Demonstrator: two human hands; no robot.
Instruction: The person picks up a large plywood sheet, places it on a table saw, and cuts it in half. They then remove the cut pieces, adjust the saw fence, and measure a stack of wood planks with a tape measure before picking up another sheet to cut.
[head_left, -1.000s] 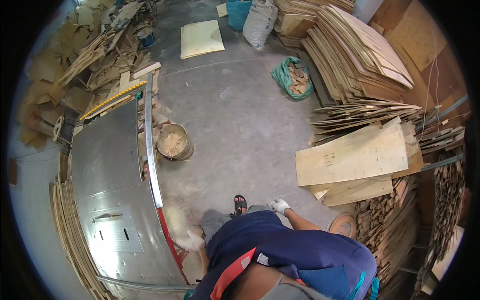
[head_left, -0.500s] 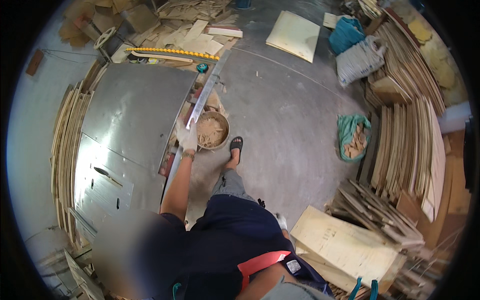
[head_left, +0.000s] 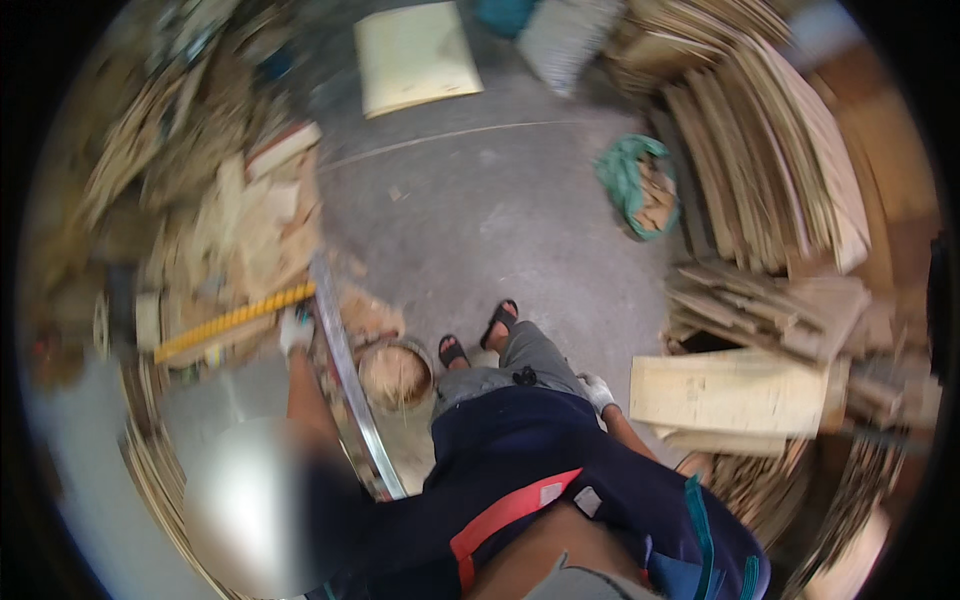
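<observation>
My left hand (head_left: pixel 296 331), in a white glove, reaches to the far edge of a grey metal machine table (head_left: pixel 215 400). It is at a small teal tape measure (head_left: pixel 303 313); blur hides whether the fingers grip it. Close by lie a yellow ridged strip (head_left: pixel 235 322) and a long silver metal rail (head_left: pixel 352 385) running along the table's side. My right hand (head_left: pixel 598 392), also gloved, hangs beside my right thigh with loosely extended fingers and nothing seen in it.
A round bucket of wood chips (head_left: pixel 428 378) stands by my feet, right of the rail. Scrap wood (head_left: pixel 250 230) is heaped beyond the table. On the right are plywood sheets (head_left: pixel 720 392), stacked boards (head_left: pixel 750 150) and a green sack of scraps (head_left: pixel 625 185). A pale panel (head_left: pixel 415 60) lies ahead.
My left hand has left the metal rail and moved forward to the tape measure. My view has turned right, and my right hand now shows fully beside my thigh.
</observation>
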